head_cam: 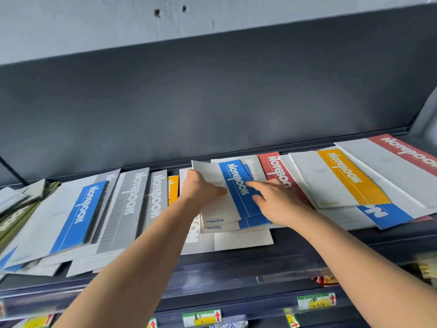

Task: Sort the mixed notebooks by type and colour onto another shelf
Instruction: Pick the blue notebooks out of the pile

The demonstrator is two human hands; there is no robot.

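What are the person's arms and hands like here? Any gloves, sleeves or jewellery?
Both forearms are bare right down to the bottom edge of the picture, with no sleeve showing. The left hand and the right hand wear no gloves. No watch, bracelet or ring can be seen on the wrists or fingers that show. The fingers look slim, with short nails.

notebooks: white covers with blue (238,188), yellow (347,176), red (409,152), grey (132,195) bands; shelf (236,263) dark navy.
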